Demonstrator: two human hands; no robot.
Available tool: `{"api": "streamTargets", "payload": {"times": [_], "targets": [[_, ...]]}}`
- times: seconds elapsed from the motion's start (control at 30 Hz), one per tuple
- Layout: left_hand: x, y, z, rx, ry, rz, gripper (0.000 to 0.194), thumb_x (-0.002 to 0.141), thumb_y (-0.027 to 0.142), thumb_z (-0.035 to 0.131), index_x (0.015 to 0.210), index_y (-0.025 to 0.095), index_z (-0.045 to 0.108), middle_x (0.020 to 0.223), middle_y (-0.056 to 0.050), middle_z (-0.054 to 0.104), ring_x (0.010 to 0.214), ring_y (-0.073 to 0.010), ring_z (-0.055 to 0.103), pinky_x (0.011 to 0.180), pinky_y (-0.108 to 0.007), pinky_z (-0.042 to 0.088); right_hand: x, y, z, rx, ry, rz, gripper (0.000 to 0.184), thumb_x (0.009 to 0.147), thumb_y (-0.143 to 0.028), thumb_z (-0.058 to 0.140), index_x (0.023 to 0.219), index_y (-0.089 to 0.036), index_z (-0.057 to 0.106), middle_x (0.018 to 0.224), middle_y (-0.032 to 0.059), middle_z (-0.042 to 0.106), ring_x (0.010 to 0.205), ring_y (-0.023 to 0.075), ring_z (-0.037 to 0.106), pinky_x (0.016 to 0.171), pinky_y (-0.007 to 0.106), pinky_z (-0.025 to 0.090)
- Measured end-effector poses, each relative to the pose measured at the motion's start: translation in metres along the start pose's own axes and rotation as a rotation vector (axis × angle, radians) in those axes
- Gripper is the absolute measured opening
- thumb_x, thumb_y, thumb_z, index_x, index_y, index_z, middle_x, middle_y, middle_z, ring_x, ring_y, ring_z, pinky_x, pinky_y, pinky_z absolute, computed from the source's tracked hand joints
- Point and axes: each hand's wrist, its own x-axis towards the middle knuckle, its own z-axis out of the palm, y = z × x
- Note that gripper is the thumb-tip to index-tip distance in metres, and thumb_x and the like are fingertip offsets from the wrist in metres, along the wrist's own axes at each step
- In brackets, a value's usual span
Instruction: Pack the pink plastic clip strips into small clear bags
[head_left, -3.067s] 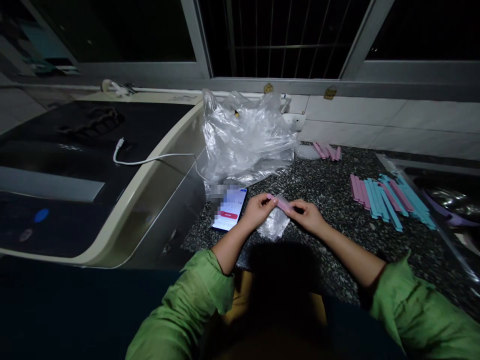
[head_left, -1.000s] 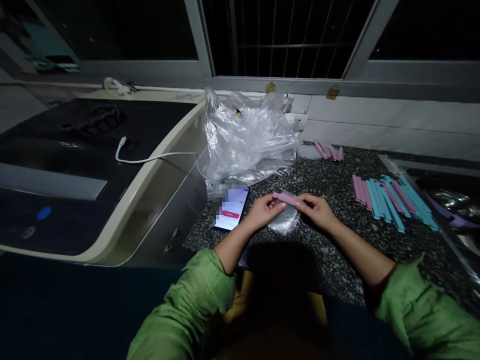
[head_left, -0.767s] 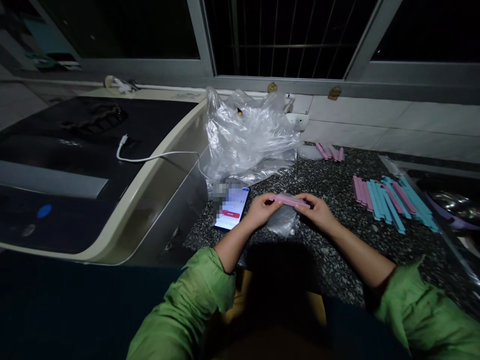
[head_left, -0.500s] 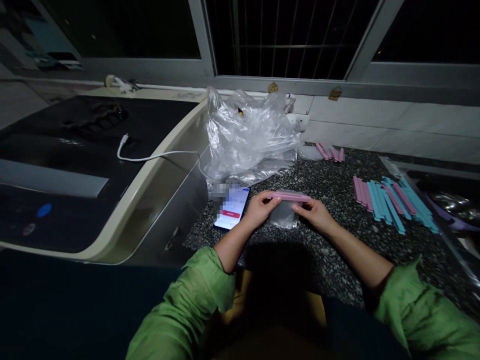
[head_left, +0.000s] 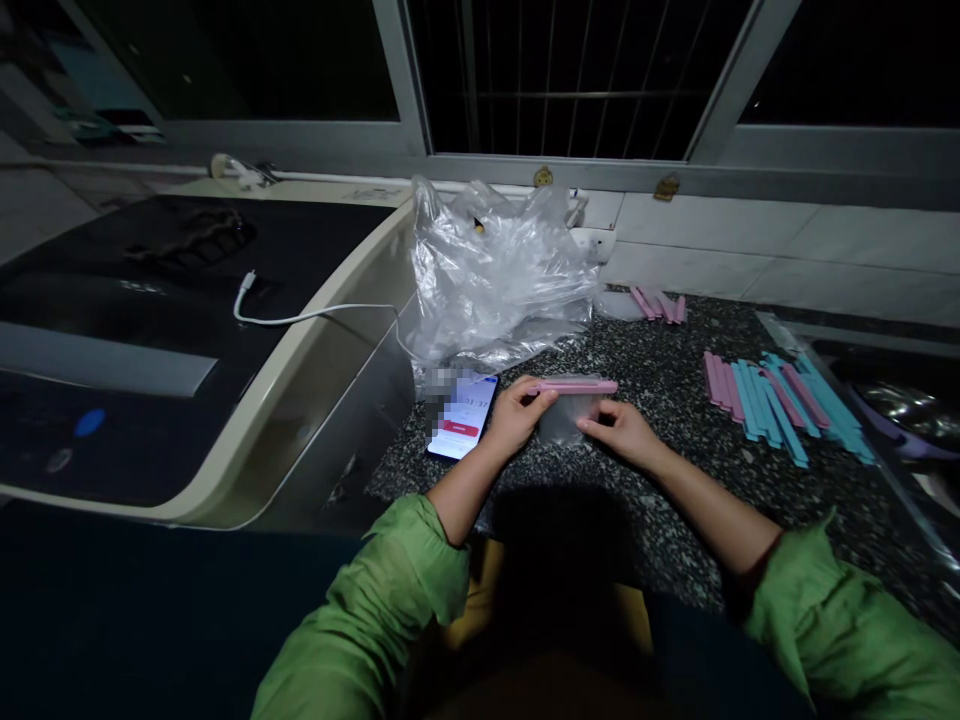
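Note:
A pink sealing clip [head_left: 581, 385] lies level across the top of a small clear plastic bag [head_left: 564, 420], just above the speckled countertop [head_left: 675, 480]. My left hand [head_left: 517, 412] pinches the clip's left end. Lower down, my right hand [head_left: 621, 435] has its fingertips on the bag's lower right part, below the clip. Both arms wear green sleeves.
A lit phone [head_left: 461, 415] lies left of my hands. A big crumpled clear bag [head_left: 495, 270] stands behind. Pink and teal clips [head_left: 772, 400] are spread at the right, a few pink clips [head_left: 660, 302] at the back. A metal sink [head_left: 892, 390] is far right; a white cable [head_left: 300, 318] crosses the appliance at left.
The pink clip has turned from tilted to level and now spans the small bag's top. My right hand slid off the clip's right end down onto the bag.

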Motion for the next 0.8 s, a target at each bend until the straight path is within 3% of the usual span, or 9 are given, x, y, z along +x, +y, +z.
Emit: {"api": "streamTargets", "payload": {"times": [0.1, 0.2, 0.33, 0.5, 0.67, 0.8], "targets": [[0.0, -0.001, 0.0, 0.0, 0.002, -0.031, 0.03, 0.072, 0.045, 0.06, 0.075, 0.016, 0.065, 0.079, -0.003, 0.062, 0.079, -0.0138, 0.055, 0.077, -0.026, 0.042, 0.001, 0.002, 0.0, 0.009, 0.033, -0.017, 0.03, 0.064, -0.045, 0.064, 0.07, -0.016, 0.063, 0.069, 0.0022, 0.065, 0.067, 0.0165, 0.057, 0.067, 0.031, 0.046], [0.0, -0.002, 0.002, -0.042, 0.034, -0.08, 0.031, 0.071, 0.046, 0.061, 0.078, 0.015, 0.065, 0.079, -0.002, 0.063, 0.077, -0.0137, 0.056, 0.076, -0.026, 0.042, 0.002, 0.006, -0.001, 0.002, 0.221, -0.058, 0.035, 0.069, -0.047, 0.06, 0.089, -0.018, 0.06, 0.072, 0.0012, 0.062, 0.065, 0.0144, 0.054, 0.063, 0.028, 0.045], [0.0, -0.002, 0.004, -0.065, 0.047, -0.144, 0.03, 0.07, 0.043, 0.062, 0.079, 0.015, 0.063, 0.08, -0.003, 0.064, 0.078, -0.0141, 0.057, 0.077, -0.026, 0.043, 0.001, 0.007, -0.005, -0.287, 0.419, -0.244, 0.036, 0.074, -0.04, 0.057, 0.103, -0.019, 0.055, 0.085, 0.0053, 0.063, 0.073, 0.0174, 0.055, 0.069, 0.032, 0.046], [0.001, -0.004, 0.006, -0.061, 0.025, -0.196, 0.025, 0.07, 0.037, 0.063, 0.078, 0.014, 0.062, 0.078, -0.002, 0.065, 0.078, -0.0139, 0.057, 0.076, -0.025, 0.043, -0.002, 0.003, -0.009, -0.719, 0.386, -0.411, 0.024, 0.083, -0.035, 0.047, 0.093, -0.019, 0.063, 0.086, 0.0086, 0.068, 0.08, 0.0205, 0.058, 0.073, 0.032, 0.042], [0.0, -0.011, 0.013, -0.008, -0.047, -0.289, 0.019, 0.067, 0.026, 0.064, 0.08, 0.012, 0.062, 0.069, 0.0, 0.063, 0.065, -0.0114, 0.053, 0.063, -0.022, 0.042, 0.003, 0.01, -0.013, -0.842, 0.402, -0.349, 0.031, 0.086, -0.037, 0.043, 0.091, -0.017, 0.066, 0.082, 0.0089, 0.07, 0.074, 0.0192, 0.061, 0.07, 0.03, 0.04], [0.004, -0.016, 0.03, 0.048, -0.08, -0.345, 0.011, 0.07, 0.02, 0.059, 0.076, 0.012, 0.063, 0.064, 0.001, 0.062, 0.06, -0.0113, 0.052, 0.059, -0.022, 0.041, 0.01, 0.021, -0.027, -0.86, 0.417, -0.264, 0.031, 0.084, -0.038, 0.044, 0.092, -0.017, 0.066, 0.084, 0.0092, 0.07, 0.076, 0.0203, 0.062, 0.072, 0.03, 0.038]]}}
